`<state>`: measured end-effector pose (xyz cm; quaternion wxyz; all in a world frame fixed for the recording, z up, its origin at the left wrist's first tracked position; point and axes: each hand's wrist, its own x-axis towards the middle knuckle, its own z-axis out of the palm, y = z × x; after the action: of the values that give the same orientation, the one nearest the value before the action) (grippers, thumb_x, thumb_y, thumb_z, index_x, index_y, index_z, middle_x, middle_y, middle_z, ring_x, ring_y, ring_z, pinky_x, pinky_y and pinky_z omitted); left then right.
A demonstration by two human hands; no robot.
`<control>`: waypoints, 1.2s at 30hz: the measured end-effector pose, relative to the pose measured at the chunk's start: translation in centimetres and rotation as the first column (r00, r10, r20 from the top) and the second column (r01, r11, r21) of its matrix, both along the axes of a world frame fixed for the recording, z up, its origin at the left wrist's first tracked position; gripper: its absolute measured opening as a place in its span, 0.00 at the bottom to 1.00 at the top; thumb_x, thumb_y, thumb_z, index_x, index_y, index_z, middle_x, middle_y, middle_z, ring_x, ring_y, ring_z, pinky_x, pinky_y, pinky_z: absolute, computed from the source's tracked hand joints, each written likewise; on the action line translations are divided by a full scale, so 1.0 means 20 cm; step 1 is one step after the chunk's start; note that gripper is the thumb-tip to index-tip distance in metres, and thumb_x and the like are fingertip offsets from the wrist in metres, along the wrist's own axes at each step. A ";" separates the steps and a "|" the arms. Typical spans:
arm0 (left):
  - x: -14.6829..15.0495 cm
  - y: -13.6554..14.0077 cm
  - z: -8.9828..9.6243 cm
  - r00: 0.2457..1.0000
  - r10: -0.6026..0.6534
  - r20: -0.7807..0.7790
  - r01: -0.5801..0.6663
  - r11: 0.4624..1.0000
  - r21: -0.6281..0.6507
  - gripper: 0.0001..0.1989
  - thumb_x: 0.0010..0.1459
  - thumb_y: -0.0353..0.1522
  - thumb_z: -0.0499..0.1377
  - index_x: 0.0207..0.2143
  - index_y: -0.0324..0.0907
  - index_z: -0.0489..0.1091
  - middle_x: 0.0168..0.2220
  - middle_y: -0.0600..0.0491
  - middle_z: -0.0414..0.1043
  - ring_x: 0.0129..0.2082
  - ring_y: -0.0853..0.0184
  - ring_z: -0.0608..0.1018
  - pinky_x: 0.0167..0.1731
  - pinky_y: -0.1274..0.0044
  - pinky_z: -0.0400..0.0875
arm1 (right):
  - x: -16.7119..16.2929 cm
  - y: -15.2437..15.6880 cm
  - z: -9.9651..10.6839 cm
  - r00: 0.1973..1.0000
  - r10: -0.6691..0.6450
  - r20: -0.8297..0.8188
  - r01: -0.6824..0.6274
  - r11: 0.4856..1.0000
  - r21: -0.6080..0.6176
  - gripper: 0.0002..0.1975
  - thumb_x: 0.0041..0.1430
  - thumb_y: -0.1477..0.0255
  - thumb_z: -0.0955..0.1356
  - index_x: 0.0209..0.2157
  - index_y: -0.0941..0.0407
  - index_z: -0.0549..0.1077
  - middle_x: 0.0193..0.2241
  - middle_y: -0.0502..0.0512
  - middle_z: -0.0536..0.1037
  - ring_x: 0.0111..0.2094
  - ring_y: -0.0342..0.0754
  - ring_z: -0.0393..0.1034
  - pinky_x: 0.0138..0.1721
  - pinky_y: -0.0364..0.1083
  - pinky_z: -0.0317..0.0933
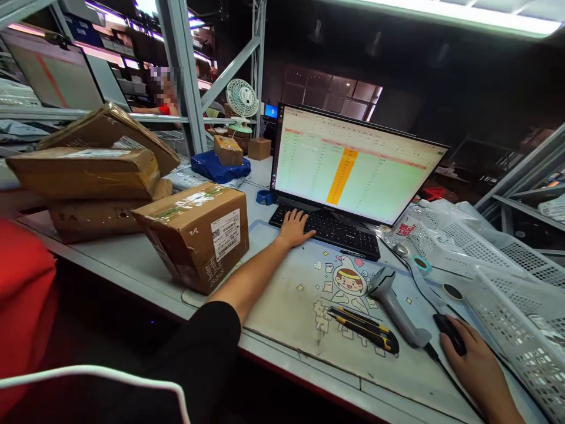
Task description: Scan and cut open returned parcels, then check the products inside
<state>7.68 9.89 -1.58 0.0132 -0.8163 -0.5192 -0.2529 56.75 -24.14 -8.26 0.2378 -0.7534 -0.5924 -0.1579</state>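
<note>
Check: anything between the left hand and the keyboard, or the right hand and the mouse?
Nothing visible. The left hand lies over the left part of the keyboard; the right hand is on the mouse. The scanner lies beside the mouse, outside both gaps.

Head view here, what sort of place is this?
Probably a parcel-handling workstation, perhaps in a warehouse: there's a brown cardboard box with a white printed label, a grey handheld barcode scanner, and a wide black-framed monitor showing rows and columns.
</note>
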 end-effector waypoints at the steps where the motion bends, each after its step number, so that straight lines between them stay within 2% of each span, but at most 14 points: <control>1: 0.07 0.00 0.00 0.999 -0.033 -0.011 0.033 0.999 -0.001 0.38 0.68 0.53 0.55 0.71 0.39 0.64 0.73 0.40 0.60 0.76 0.44 0.56 0.75 0.56 0.44 | 0.00 0.00 0.00 1.000 0.001 -0.002 -0.001 1.000 -0.001 0.34 0.68 0.48 0.60 0.63 0.55 0.73 0.62 0.66 0.75 0.61 0.67 0.73 0.65 0.64 0.65; 5: 0.36 0.00 -0.01 0.985 -0.171 -0.033 0.171 0.985 0.013 0.39 0.69 0.54 0.53 0.71 0.40 0.64 0.73 0.41 0.61 0.75 0.46 0.57 0.75 0.58 0.45 | -0.03 -0.01 0.02 1.000 -0.002 -0.013 0.002 1.000 -0.014 0.32 0.68 0.49 0.62 0.62 0.54 0.74 0.62 0.65 0.75 0.59 0.65 0.74 0.63 0.63 0.68; 7: 0.48 0.01 -0.01 0.980 -0.198 -0.028 0.198 0.980 0.014 0.39 0.70 0.55 0.52 0.72 0.38 0.63 0.73 0.39 0.60 0.75 0.44 0.57 0.75 0.56 0.46 | -0.04 -0.01 0.04 1.000 -0.009 -0.011 0.008 1.000 -0.007 0.31 0.69 0.50 0.62 0.62 0.55 0.74 0.62 0.66 0.75 0.59 0.65 0.74 0.63 0.63 0.68; 9: 0.57 0.02 -0.01 0.978 -0.208 -0.020 0.208 0.978 0.015 0.41 0.70 0.55 0.51 0.72 0.35 0.63 0.73 0.37 0.60 0.75 0.42 0.57 0.74 0.54 0.46 | -0.06 -0.01 0.05 1.000 -0.005 -0.007 0.005 1.000 0.006 0.30 0.69 0.52 0.62 0.61 0.55 0.74 0.61 0.67 0.75 0.60 0.66 0.73 0.64 0.64 0.66; 12: 0.64 0.02 -0.02 0.974 -0.226 -0.021 0.227 0.974 0.026 0.42 0.70 0.56 0.51 0.73 0.37 0.61 0.73 0.38 0.61 0.76 0.43 0.55 0.75 0.54 0.42 | -0.06 -0.02 0.05 1.000 -0.005 -0.020 0.005 1.000 -0.018 0.29 0.68 0.52 0.63 0.61 0.54 0.75 0.61 0.67 0.75 0.60 0.66 0.73 0.62 0.63 0.68; 16: 0.67 0.00 -0.06 0.973 -0.225 -0.045 0.226 0.974 0.017 0.43 0.70 0.58 0.49 0.74 0.38 0.61 0.70 0.39 0.66 0.75 0.42 0.56 0.75 0.51 0.39 | -0.01 -0.03 0.01 0.999 -0.023 -0.039 0.022 1.000 -0.017 0.31 0.67 0.50 0.63 0.62 0.52 0.74 0.61 0.65 0.76 0.57 0.66 0.75 0.58 0.63 0.71; 21: 0.65 -0.02 -0.07 0.974 -0.216 -0.063 0.217 0.976 0.012 0.42 0.72 0.58 0.46 0.74 0.39 0.61 0.71 0.40 0.65 0.75 0.43 0.57 0.75 0.52 0.41 | 0.06 -0.01 -0.03 0.998 -0.006 -0.058 0.005 0.999 -0.032 0.33 0.66 0.48 0.63 0.63 0.53 0.74 0.61 0.66 0.77 0.57 0.68 0.77 0.59 0.65 0.70; 28: 0.64 -0.02 -0.06 0.974 -0.216 -0.069 0.217 0.976 0.008 0.42 0.72 0.58 0.43 0.74 0.40 0.61 0.71 0.40 0.65 0.75 0.43 0.57 0.75 0.51 0.42 | 0.05 0.00 -0.02 0.996 -0.026 -0.089 0.022 0.999 -0.038 0.34 0.64 0.45 0.62 0.61 0.52 0.76 0.61 0.65 0.77 0.58 0.70 0.76 0.59 0.67 0.72; 36: 0.64 -0.03 -0.07 0.975 -0.210 -0.069 0.212 0.977 0.011 0.41 0.72 0.58 0.44 0.74 0.40 0.62 0.71 0.41 0.65 0.74 0.43 0.59 0.75 0.52 0.43 | 0.06 0.00 -0.02 0.994 -0.003 -0.113 -0.002 0.999 -0.044 0.34 0.65 0.45 0.62 0.61 0.51 0.75 0.61 0.64 0.77 0.59 0.70 0.76 0.63 0.69 0.68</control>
<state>20.56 9.33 -2.91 0.0111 -0.8747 -0.4265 -0.2300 57.89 -24.13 -8.60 0.2542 -0.7664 -0.5810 -0.1020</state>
